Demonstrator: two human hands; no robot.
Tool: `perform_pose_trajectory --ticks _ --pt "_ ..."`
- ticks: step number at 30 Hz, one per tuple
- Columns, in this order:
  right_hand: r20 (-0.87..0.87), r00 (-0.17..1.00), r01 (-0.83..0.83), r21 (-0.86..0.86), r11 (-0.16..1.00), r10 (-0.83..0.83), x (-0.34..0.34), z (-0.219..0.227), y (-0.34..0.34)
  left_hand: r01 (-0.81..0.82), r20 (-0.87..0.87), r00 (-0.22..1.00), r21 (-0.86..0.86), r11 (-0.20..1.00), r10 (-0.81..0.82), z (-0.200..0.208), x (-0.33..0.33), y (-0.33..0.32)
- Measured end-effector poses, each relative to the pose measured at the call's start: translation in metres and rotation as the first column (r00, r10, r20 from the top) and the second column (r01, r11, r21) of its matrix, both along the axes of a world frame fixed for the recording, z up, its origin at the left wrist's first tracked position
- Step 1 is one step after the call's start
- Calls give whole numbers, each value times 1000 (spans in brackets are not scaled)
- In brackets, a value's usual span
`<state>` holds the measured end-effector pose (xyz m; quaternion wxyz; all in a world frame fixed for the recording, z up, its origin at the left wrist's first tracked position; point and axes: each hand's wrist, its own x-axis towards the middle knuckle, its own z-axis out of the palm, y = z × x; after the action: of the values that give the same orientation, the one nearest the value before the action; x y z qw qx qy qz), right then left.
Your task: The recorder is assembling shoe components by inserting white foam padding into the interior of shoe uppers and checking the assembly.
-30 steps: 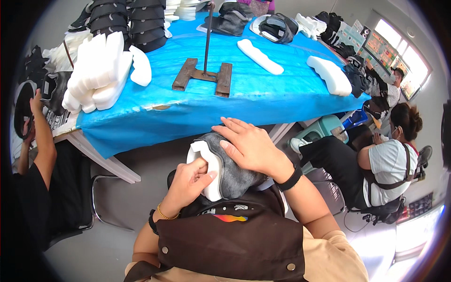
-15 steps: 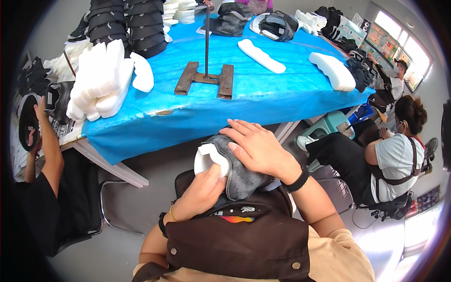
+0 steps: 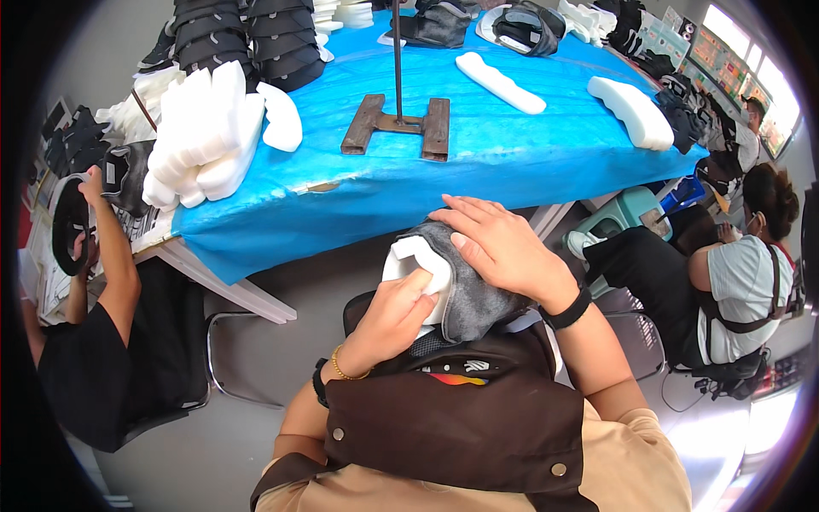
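In my lap lies a dark grey, fuzzy fabric piece (image 3: 480, 309), rounded like a cap, with a white foam piece (image 3: 406, 256) in its left-hand opening. My left hand (image 3: 392, 317) is closed on the foam's edge, its fingertips partly hidden inside the opening. Over the top and right of the grey fabric lies my right hand (image 3: 505, 250), its fingers stretched out flat against it. A brown apron (image 3: 452, 439) covers my front just below the work.
The blue-covered table (image 3: 316, 218) ahead holds a rusty metal stand (image 3: 397, 128) with an upright rod, white foam strips (image 3: 501, 84), a foam pile (image 3: 200, 136) and stacked black curved pieces (image 3: 284, 43). Co-workers sit at left (image 3: 81, 375) and right (image 3: 734, 290). A metal-framed chair (image 3: 213, 367) is on the left.
The whole view has shifted, so the table and lap appear further right and higher. Both hands keep nearly the same places on the fabric and foam.
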<state>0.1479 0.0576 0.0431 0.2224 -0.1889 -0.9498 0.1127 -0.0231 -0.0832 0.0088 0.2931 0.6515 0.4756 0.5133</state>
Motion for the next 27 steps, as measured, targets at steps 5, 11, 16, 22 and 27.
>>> perform_pose_trajectory --ticks 5,11,16,22,27 --pt "-19 998 -60 -39 997 59 -2 -2 2 -39 -31 999 -6 999 39 -1 -3 -1" --pt "-32 999 37 -23 999 -38 -2 -1 -3 21 -82 997 86 996 -14 3 4 3" --pt "-32 993 117 41 992 -115 -4 -1 -10 98 -129 986 -47 994 -103 0 -2 0" --pt "-60 989 138 64 988 -134 -1 -8 -6 248 -222 932 -189 950 -288 1 -12 -4" --pt "-85 987 144 49 988 -140 1 -14 -4 266 -230 931 -101 959 -282 4 0 -3"
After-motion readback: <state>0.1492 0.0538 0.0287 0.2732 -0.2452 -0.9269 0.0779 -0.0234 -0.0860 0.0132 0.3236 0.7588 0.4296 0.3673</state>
